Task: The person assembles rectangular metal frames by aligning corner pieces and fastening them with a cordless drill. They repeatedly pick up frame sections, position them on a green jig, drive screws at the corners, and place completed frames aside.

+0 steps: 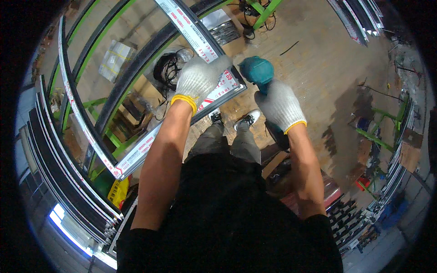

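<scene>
My left hand (199,81), in a white knit glove with a yellow cuff, is closed over the near right corner of an aluminium frame (143,144). Printed red-and-white film covers the frame's faces, and its edges are dark. Just right of that corner, my right hand (284,105), gloved the same way, grips a teal cordless drill (257,70) by its handle. The drill's head points to the upper left, apart from the frame. My glove hides much of the handle, and the drill's front end is hard to make out.
Green-edged black rails (132,75) support the frame. Long profiles (68,159) are stacked at the left, with more bundles (357,20) at the far right. Below the rails are a wrapped package (117,59) and black cables (169,70). A green stand (375,136) is at right.
</scene>
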### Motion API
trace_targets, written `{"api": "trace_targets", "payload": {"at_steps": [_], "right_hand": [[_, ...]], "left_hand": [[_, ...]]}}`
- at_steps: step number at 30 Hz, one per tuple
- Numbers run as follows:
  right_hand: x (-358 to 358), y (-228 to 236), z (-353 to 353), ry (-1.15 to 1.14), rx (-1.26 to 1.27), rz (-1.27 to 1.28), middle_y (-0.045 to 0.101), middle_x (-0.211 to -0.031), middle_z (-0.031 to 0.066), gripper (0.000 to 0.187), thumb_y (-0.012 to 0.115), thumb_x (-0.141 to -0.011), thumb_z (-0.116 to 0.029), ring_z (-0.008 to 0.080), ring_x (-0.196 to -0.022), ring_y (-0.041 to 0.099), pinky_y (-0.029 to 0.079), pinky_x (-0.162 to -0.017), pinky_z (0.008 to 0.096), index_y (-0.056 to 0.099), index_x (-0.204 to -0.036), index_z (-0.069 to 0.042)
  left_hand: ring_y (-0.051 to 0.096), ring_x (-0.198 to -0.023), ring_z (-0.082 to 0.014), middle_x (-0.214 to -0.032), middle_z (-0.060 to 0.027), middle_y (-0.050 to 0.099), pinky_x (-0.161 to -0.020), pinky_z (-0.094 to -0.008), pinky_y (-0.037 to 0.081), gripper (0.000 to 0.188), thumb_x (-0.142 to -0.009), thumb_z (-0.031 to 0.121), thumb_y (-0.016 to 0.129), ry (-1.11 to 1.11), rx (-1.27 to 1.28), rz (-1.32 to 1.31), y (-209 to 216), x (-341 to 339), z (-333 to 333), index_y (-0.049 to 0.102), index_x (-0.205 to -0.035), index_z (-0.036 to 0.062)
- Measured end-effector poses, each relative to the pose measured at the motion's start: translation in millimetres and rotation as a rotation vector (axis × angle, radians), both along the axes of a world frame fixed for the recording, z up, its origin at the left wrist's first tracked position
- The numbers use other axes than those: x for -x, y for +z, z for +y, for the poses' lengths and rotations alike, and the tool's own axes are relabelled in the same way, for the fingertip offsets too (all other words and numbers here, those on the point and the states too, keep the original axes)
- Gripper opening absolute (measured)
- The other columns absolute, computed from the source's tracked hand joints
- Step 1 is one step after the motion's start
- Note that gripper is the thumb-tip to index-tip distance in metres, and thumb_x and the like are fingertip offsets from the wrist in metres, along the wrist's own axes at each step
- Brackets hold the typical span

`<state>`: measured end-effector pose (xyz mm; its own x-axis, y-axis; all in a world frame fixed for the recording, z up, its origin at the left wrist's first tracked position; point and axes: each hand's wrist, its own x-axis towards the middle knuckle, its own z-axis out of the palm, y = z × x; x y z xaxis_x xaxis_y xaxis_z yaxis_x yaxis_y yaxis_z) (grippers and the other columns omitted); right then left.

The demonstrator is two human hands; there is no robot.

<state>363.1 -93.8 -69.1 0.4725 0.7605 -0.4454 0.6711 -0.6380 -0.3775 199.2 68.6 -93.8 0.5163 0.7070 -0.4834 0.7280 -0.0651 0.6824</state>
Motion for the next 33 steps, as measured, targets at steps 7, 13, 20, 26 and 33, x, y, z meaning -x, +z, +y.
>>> {"api": "trace_targets", "payload": {"at_steps": [7, 13, 20, 26, 33], "right_hand": [[-12.9, -7.1, -32.4, -0.228, -0.004, 0.023, 0.069, -0.094, 0.0341, 0.035, 0.071, -0.087, -0.029, 0.0521, -0.093, 0.067, 0.055, -0.079, 0.0549, 0.069, -0.090, 0.005], [-25.5, -25.1, -83.3, -0.297, -0.002, 0.106, 0.070, -0.076, 0.0241, 0.029, 0.070, -0.088, -0.026, 0.0294, -0.075, 0.072, 0.054, -0.070, 0.0455, 0.069, -0.087, 0.004], [-9.8, -44.3, -112.2, -0.659, -0.109, 0.629, 0.061, -0.076, 0.0038, 0.018, 0.072, -0.091, -0.011, 0.0149, -0.065, 0.058, 0.050, -0.059, 0.0342, 0.061, -0.103, -0.005], [5.1, -41.7, -119.9, -0.554, -0.095, 0.588, 0.059, -0.074, 0.0031, 0.017, 0.072, -0.088, -0.010, 0.0171, -0.062, 0.058, 0.049, -0.058, 0.0343, 0.061, -0.099, -0.005], [17.1, -35.5, -154.0, -0.575, -0.189, 0.581, 0.058, -0.070, 0.0021, 0.014, 0.071, -0.086, -0.015, 0.0169, -0.059, 0.058, 0.047, -0.056, 0.0323, 0.062, -0.093, -0.008]], "left_hand": [[0.069, -0.090, -0.0275, -0.104, -0.0166, 0.076, -0.089, -0.0394, 0.051, 0.057, -0.096, 0.050, 0.064, 0.012, -0.066, -0.195, -0.9, 18.2, 1.3, 0.072, -0.116, -0.0030], [0.055, -0.069, -0.0098, -0.078, -0.0016, 0.063, -0.063, -0.0270, 0.043, 0.029, -0.104, 0.031, 0.066, 0.569, 0.141, -0.346, 51.6, 140.8, -4.9, 0.070, -0.099, 0.0027], [0.060, -0.069, -0.0145, -0.079, -0.0054, 0.065, -0.066, -0.0308, 0.047, 0.039, -0.106, 0.039, 0.061, 0.913, -0.432, 0.216, 71.5, 388.5, -54.4, 0.068, -0.101, 0.0007], [0.063, -0.069, -0.0177, -0.083, -0.0069, 0.069, -0.062, -0.0321, 0.049, 0.045, -0.108, 0.053, 0.055, 0.903, 0.393, -0.245, 22.6, 434.8, -105.2, 0.065, -0.113, 0.0089], [0.051, -0.057, -0.0129, -0.069, -0.0016, 0.056, -0.053, -0.0274, 0.039, 0.040, -0.105, 0.050, 0.062, 0.997, 0.497, -0.447, 19.4, 400.6, -122.7, 0.064, -0.100, 0.0103]]}}
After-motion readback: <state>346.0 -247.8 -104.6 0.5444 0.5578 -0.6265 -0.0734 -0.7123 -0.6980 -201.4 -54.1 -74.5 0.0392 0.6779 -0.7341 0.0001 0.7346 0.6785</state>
